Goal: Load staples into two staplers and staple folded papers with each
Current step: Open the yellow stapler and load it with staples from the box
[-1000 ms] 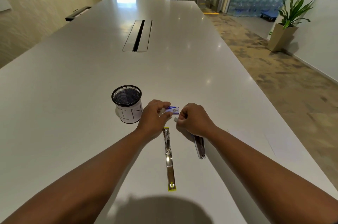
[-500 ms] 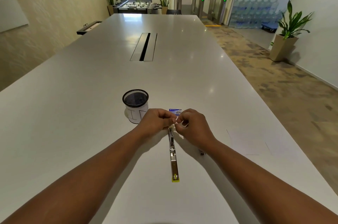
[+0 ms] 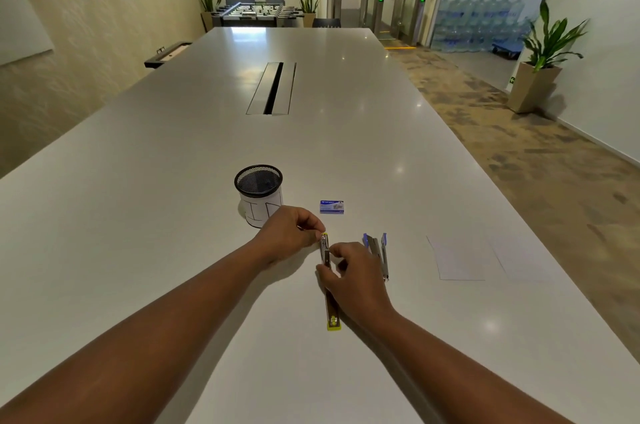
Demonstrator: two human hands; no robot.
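A yellow stapler lies opened flat on the white table, pointing away from me. My left hand pinches its far end, with something small and metallic between the fingertips. My right hand rests over the stapler's middle, thumb and fingers at the metal channel. A blue stapler, also opened, lies just right of my right hand. The small blue staple box sits on the table beyond both hands. Two white paper sheets lie to the right.
A black mesh cup wrapped in white paper stands left of the staple box, close to my left hand. A cable slot is sunk in the table's middle. The table's right edge runs past the papers, with carpet floor beyond.
The staple box has left my hands and now lies on the table. Both hands have dropped onto the yellow stapler, and the blue stapler has come out from behind my right hand.
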